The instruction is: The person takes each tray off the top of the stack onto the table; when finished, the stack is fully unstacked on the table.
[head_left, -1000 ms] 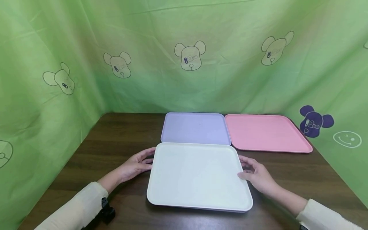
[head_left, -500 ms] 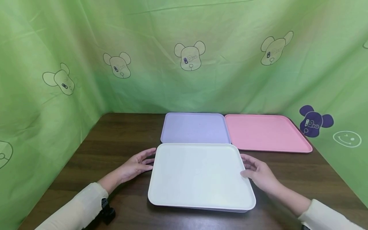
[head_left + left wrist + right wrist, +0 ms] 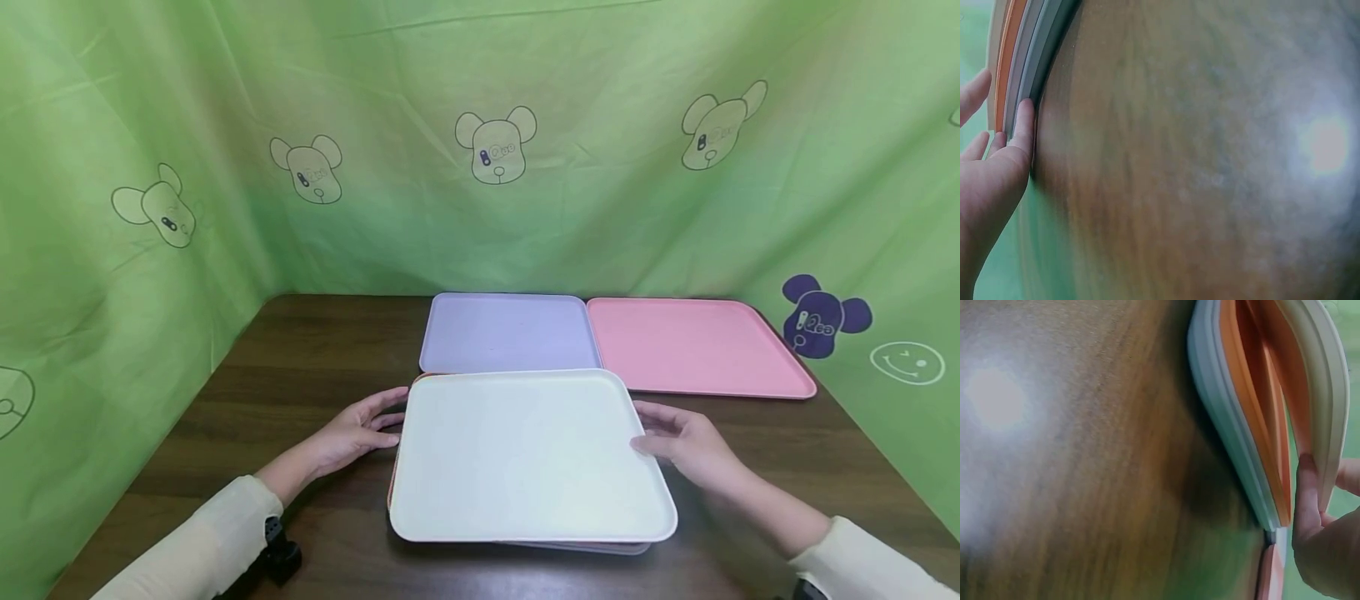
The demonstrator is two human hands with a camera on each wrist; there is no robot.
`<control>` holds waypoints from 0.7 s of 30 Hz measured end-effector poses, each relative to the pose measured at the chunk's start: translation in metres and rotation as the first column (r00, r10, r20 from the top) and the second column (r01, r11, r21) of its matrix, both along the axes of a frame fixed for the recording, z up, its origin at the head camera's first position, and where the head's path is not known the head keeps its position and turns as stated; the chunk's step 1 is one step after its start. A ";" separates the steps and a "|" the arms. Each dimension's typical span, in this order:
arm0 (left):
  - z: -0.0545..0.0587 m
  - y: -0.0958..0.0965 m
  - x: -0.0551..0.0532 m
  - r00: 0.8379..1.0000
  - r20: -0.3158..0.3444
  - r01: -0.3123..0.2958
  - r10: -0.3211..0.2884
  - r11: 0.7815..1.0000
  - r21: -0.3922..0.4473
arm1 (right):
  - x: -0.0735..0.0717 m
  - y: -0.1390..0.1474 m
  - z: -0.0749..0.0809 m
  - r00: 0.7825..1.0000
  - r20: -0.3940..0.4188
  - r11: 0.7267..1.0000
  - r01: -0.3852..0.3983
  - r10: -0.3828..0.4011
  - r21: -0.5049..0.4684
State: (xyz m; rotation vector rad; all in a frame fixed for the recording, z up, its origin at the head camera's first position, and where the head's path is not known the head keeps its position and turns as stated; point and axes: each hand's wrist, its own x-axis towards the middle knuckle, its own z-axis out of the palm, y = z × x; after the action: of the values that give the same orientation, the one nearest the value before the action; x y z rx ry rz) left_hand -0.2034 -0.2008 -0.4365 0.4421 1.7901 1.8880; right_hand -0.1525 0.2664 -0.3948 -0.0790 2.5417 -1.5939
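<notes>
My right hand (image 3: 690, 446) pinches the right edge of a white tray (image 3: 525, 458), thumb on top and fingers beneath. In the right wrist view, that side of the white tray is raised above an orange tray (image 3: 1245, 394), with a gap between them. Pale bluish trays (image 3: 1213, 381) lie stacked beneath the orange one. Against the stack's left side rests my left hand (image 3: 345, 437), its fingers extended; in the left wrist view the fingertips touch the layered tray edges. The white tray hides most of the stack.
Behind the stack, a lilac tray (image 3: 510, 333) and a pink tray (image 3: 697, 346) lie side by side on the dark wooden table (image 3: 300, 358). A green curtain (image 3: 375, 233) printed with bear heads hangs along the back and both sides.
The white tray has slid slightly right and its right side has come up, held by my right hand. Orange now shows at the stack's left edge. My left hand is almost still.
</notes>
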 end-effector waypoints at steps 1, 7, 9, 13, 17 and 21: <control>0.000 0.000 0.000 1.000 0.003 -0.002 0.002 1.000 0.000 | 0.000 0.001 0.000 1.000 0.010 1.000 -0.004 0.004 -0.010; 0.001 0.002 0.001 1.000 0.005 -0.013 0.013 1.000 -0.022 | 0.000 0.004 0.003 0.999 0.053 1.000 0.001 0.000 -0.008; 0.000 0.002 0.001 1.000 -0.005 -0.012 0.012 0.999 -0.034 | 0.000 0.005 0.004 0.999 0.051 1.000 0.002 -0.002 0.007; 0.000 0.002 0.002 0.999 -0.033 -0.007 0.005 0.998 -0.065 | 0.000 0.007 0.004 0.998 0.049 0.999 0.028 -0.029 0.023; 0.001 0.002 0.002 0.999 -0.053 -0.003 -0.002 0.996 -0.092 | 0.001 0.010 0.003 0.996 0.055 0.998 0.063 -0.064 0.029; 0.001 0.002 0.002 0.998 -0.059 -0.007 0.000 0.994 -0.110 | 0.001 0.015 0.003 0.994 0.072 0.997 0.079 -0.081 0.023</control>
State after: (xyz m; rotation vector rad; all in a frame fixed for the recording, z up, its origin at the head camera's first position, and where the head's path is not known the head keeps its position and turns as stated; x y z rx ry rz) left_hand -0.2014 -0.1990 -0.4354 0.4590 1.9233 1.7849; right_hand -0.1519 0.2818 -0.3921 0.0832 2.5345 -1.5679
